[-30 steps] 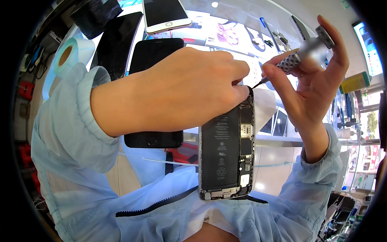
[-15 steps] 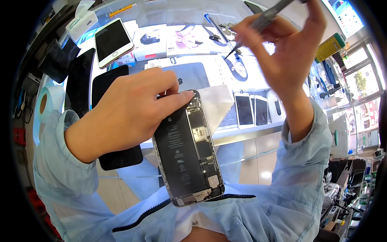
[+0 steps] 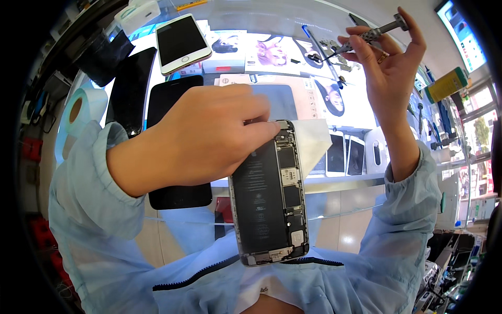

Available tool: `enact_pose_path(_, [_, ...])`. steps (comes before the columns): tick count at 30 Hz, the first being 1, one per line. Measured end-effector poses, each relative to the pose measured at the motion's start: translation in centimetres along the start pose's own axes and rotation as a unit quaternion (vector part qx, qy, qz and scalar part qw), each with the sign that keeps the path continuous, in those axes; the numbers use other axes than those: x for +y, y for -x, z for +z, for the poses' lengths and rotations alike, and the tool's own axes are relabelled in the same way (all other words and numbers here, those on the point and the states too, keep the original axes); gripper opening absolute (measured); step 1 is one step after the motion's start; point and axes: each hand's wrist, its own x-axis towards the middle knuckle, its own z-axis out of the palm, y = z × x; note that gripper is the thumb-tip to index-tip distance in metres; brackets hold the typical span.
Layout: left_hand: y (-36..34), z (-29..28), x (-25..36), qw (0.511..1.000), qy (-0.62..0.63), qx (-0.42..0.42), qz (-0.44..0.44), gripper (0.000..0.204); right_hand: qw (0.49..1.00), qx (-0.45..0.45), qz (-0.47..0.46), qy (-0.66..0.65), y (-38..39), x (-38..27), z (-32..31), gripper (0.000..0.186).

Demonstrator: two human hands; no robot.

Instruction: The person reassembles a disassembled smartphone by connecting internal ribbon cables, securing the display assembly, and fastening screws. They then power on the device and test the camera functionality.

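Left hand (image 3: 193, 136) is gripping the open phone (image 3: 259, 206) at its top end, fingers curled under, thumb tip on the upper edge. Phone is opened up: dark battery fills the left part, board and shields run down the right. Top end sits over the near edge of the tabletop (image 3: 261, 18), bottom end sticks out past that edge toward the jacket (image 3: 198, 282), slightly tilted. Can't tell if it also rests on the edge.

Right hand (image 3: 389, 68) is closed on a screwdriver (image 3: 372, 34), pinched by the knurled grip, one finger up at the end cap. It's raised over the right half of the tabletop; tip points down-left, well apart from the phone.

White paper (image 3: 315, 144) lies just right of the phone's top end. Two white phones (image 3: 335, 153) lie side by side near the near edge, right part, with a white slotted piece (image 3: 376, 150) beside them. Small metal parts (image 3: 342, 62) sit toward the far right corner, next to a blue-ended pen-like tool (image 3: 315, 39).

Left side: black phone (image 3: 175, 93) partly behind the left forearm, reaching the near edge. Big black panel (image 3: 133, 91) left of it, then a tape roll (image 3: 83, 112) by the left edge. White-framed phone (image 3: 183, 44) is further back, propped on boxes. White box (image 3: 137, 17) at the far left corner.
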Motion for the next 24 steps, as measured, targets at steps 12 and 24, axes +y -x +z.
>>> enact_pose_path(12, [-0.1,-0.5,0.4,0.999,-0.021,-0.039,-0.004,0.025,0.989,-0.104,-0.063,0.086,0.2,2.3,0.3,0.061])
enact_pose_path(24, [0.1,-0.3,0.2,1.0,-0.011,-0.029,0.0,0.025,0.985,-0.116,-0.086,0.098,0.0,2.3,0.5,0.06])
